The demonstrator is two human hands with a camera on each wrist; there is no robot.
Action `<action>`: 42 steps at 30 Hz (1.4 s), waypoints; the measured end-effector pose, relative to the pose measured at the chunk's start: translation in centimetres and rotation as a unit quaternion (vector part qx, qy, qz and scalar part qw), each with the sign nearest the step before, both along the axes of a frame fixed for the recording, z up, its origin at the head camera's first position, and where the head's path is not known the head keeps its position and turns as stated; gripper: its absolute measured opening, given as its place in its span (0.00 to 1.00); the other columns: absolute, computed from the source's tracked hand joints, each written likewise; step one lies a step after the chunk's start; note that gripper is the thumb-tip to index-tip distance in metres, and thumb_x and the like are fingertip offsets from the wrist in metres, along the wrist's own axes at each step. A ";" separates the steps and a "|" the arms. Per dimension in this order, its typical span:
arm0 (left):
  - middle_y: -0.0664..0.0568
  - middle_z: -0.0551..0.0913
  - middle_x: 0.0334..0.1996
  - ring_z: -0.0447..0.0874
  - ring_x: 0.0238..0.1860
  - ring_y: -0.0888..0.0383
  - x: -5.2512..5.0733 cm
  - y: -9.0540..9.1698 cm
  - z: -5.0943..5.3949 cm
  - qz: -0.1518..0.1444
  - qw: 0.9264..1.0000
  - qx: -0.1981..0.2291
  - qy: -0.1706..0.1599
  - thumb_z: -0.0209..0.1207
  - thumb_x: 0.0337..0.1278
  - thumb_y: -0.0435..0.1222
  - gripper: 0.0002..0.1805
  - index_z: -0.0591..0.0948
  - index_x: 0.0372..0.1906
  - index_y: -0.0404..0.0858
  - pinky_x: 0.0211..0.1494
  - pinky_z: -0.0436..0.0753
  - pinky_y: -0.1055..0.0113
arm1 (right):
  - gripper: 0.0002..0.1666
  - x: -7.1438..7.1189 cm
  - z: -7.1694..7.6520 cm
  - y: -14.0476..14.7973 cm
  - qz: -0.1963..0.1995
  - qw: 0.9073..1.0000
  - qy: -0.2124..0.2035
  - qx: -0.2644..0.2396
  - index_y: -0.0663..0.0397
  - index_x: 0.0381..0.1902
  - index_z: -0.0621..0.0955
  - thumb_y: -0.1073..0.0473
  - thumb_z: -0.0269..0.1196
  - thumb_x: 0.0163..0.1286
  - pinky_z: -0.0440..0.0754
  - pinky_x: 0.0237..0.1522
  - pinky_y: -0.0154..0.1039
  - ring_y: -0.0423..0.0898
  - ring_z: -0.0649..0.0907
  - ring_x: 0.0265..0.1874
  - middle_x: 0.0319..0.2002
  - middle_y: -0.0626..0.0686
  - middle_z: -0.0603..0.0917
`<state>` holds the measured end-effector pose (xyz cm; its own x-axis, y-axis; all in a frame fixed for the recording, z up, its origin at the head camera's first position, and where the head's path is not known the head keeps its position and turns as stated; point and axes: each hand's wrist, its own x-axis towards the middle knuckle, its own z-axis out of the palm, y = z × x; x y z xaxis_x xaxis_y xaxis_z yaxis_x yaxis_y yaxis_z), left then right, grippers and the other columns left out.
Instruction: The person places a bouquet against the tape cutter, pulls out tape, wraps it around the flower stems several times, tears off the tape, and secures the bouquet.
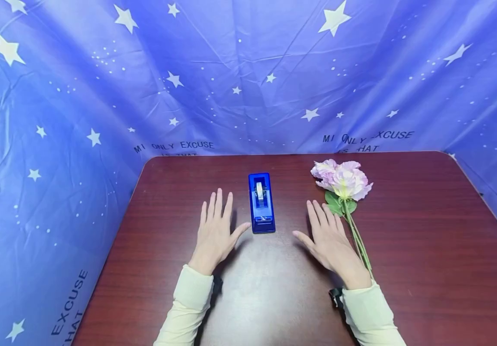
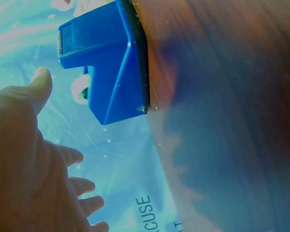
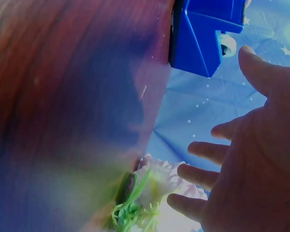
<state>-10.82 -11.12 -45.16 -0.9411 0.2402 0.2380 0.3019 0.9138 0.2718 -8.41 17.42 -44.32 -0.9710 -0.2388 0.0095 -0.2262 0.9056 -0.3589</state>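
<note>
A blue tape dispenser [image 1: 262, 204] with a small roll of tape [image 1: 259, 191] in it stands on the table between the two hands. To its left is my left hand [image 1: 216, 235], palm down with fingers spread and straight, its thumb tip close to the dispenser's near corner. My right hand [image 1: 328, 240] is likewise spread, to the right of the dispenser and farther from it. Pale pink-purple flowers [image 1: 345, 181] lie at the right, their green stems passing beside the right hand. Both wrist views show empty palms, with the dispenser [image 2: 104, 63] beyond the left thumb.
The dark red wooden table [image 1: 426, 230] has rounded far corners. Behind it and along the sides hangs a blue curtain [image 1: 240, 72] with white stars and printed words. A dark strap [image 1: 336, 297] shows at the right wrist.
</note>
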 end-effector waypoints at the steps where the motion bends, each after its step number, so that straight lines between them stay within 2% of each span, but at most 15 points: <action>1: 0.36 0.50 0.78 0.46 0.79 0.40 0.0 0.1 0.1 -0.001 1.000 0.001 -0.004 0.51 0.64 0.63 0.48 0.54 0.78 0.38 0.79 0.45 0.45 | 0.48 0.0 0.1 0.1 -0.001 1.000 0.001 0.000 0.65 0.77 0.50 0.39 0.53 0.75 0.49 0.72 0.66 0.68 0.52 0.75 0.76 0.68 0.54; 6: 0.38 0.47 0.79 0.44 0.79 0.41 -0.3 0.7 0.5 -0.008 1.000 0.006 -0.010 0.50 0.65 0.63 0.47 0.52 0.79 0.39 0.79 0.45 0.46 | 0.48 0.2 0.2 0.5 -0.005 1.000 0.017 0.004 0.66 0.77 0.51 0.40 0.54 0.75 0.51 0.72 0.66 0.68 0.54 0.74 0.75 0.68 0.56; 10: 0.37 0.50 0.78 0.46 0.79 0.41 -0.5 1.3 0.8 -0.023 1.000 0.003 0.006 0.51 0.66 0.61 0.46 0.55 0.78 0.38 0.78 0.48 0.44 | 0.48 0.3 0.2 0.9 -0.006 0.999 0.045 0.005 0.68 0.76 0.54 0.41 0.56 0.73 0.54 0.71 0.65 0.68 0.58 0.73 0.74 0.69 0.59; 17: 0.36 0.50 0.78 0.47 0.79 0.42 -1.0 2.5 1.2 -0.042 0.999 -0.001 0.018 0.51 0.66 0.60 0.45 0.56 0.77 0.37 0.79 0.48 0.45 | 0.47 0.3 0.2 1.4 -0.002 0.997 0.079 0.004 0.70 0.74 0.56 0.44 0.58 0.72 0.59 0.70 0.64 0.68 0.62 0.70 0.71 0.71 0.62; 21: 0.36 0.50 0.78 0.49 0.78 0.41 -1.3 3.0 1.3 -0.053 0.998 -0.016 0.030 0.50 0.67 0.60 0.45 0.56 0.77 0.37 0.78 0.51 0.45 | 0.45 0.3 0.2 1.5 -0.005 0.996 0.086 0.000 0.71 0.73 0.58 0.44 0.57 0.73 0.61 0.69 0.63 0.68 0.64 0.69 0.70 0.72 0.64; 25: 0.36 0.49 0.78 0.47 0.79 0.41 -1.6 3.6 1.5 -0.063 0.997 -0.031 0.026 0.49 0.68 0.60 0.43 0.56 0.77 0.38 0.78 0.52 0.46 | 0.44 0.3 0.2 1.7 -0.010 0.995 0.095 -0.003 0.71 0.72 0.59 0.44 0.57 0.73 0.62 0.69 0.62 0.68 0.66 0.68 0.68 0.72 0.65; 33: 0.36 0.51 0.78 0.51 0.78 0.42 -2.0 4.7 2.0 -0.087 0.995 -0.041 0.029 0.50 0.69 0.58 0.42 0.57 0.77 0.37 0.79 0.52 0.48 | 0.44 0.6 0.1 2.1 -0.026 0.995 0.095 -0.021 0.70 0.73 0.59 0.44 0.57 0.73 0.59 0.70 0.61 0.67 0.65 0.68 0.69 0.70 0.65; 39: 0.36 0.57 0.75 0.56 0.76 0.42 -2.4 5.7 2.1 -0.103 0.992 -0.054 0.047 0.55 0.67 0.56 0.40 0.62 0.74 0.36 0.78 0.54 0.47 | 0.43 1.1 0.2 2.5 -0.034 0.994 0.103 -0.025 0.69 0.71 0.61 0.47 0.62 0.70 0.60 0.69 0.61 0.67 0.65 0.68 0.67 0.70 0.66; 42: 0.37 0.58 0.75 0.56 0.76 0.43 -2.5 6.1 2.2 -0.109 0.991 -0.068 0.042 0.54 0.68 0.55 0.40 0.62 0.75 0.37 0.78 0.53 0.48 | 0.43 1.2 0.3 2.8 -0.038 0.994 0.103 -0.020 0.69 0.70 0.61 0.49 0.64 0.69 0.60 0.69 0.63 0.68 0.64 0.68 0.67 0.70 0.66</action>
<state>-13.35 -4.98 -43.00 -0.8415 0.4711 0.2644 0.5127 0.8507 0.1162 -7.17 20.18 -44.01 -0.9627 -0.1598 0.2182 -0.2296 0.9092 -0.3473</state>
